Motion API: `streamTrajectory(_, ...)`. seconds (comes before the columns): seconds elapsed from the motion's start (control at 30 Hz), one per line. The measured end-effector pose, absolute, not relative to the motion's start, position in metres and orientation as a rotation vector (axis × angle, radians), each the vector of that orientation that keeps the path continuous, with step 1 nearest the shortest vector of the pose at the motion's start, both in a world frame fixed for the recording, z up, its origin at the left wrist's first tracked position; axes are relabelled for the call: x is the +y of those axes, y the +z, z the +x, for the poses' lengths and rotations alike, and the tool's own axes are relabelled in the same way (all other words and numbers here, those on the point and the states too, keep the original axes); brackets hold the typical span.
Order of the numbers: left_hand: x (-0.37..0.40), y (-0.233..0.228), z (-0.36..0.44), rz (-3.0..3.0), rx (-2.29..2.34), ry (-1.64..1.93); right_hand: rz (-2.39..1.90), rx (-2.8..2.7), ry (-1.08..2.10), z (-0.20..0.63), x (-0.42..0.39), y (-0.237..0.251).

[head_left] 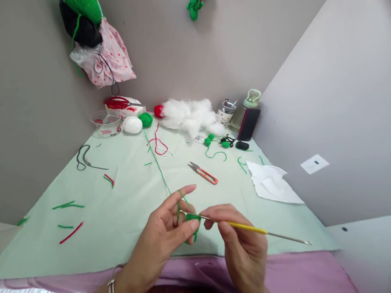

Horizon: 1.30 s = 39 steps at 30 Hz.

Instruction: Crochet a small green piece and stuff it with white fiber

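Note:
My left hand (165,229) pinches a small green crochet piece (192,217) between thumb and fingers. Green yarn (159,166) runs from the green ball (145,119) over its raised index finger. In my right hand (242,244) is a crochet hook (247,226) with a yellow grip and metal ends. One tip of the hook meets the upper edge of the green piece; the other end points out to the right. Fingers partly cover the piece, so its full shape is hidden.
Orange thread snips (203,172) lie beyond my hands. Farther back are a white yarn ball (132,125), a red yarn ball (158,111), white stuffing (192,116), a bottle (239,116) and a phone (249,123). White paper (272,182) rests at right; yarn scraps (68,205) at left.

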<state>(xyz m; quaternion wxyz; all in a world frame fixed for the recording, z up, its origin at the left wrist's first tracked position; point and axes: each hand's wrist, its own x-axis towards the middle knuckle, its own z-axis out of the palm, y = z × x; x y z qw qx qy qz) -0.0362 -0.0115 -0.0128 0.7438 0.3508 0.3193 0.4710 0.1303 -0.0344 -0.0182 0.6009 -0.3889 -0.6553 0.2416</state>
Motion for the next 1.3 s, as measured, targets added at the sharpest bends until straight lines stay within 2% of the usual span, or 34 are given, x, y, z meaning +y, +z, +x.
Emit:
streamTrajectory(0.2,-0.012,-0.015,-0.03,0.66,0.716,0.993,-0.946,-1.833,0.037,0.137,-0.045,-0.035)
streamTrajectory(0.37,-0.009,-0.012,-0.035,0.485,0.592,0.894,-0.948,-1.526,0.344,0.138,-0.043,-0.024)
streamTrajectory(0.53,-0.01,-0.016,-0.037,0.664,0.636,0.952,-0.878,-1.368,0.687,0.128,-0.04,-0.021)
streamTrajectory(0.9,-0.014,-0.023,-0.047,0.808,0.702,0.975,-0.783,-1.164,0.974,0.123,-0.028,-0.027)
streamTrajectory(1.17,-0.012,-0.024,-0.051,0.879,0.766,0.976,-0.814,-1.196,0.994,0.127,-0.029,-0.027)
streamTrajectory(1.3,-0.011,-0.024,-0.049,1.026,0.875,1.004,-0.93,-1.439,0.77,0.131,-0.034,-0.028)
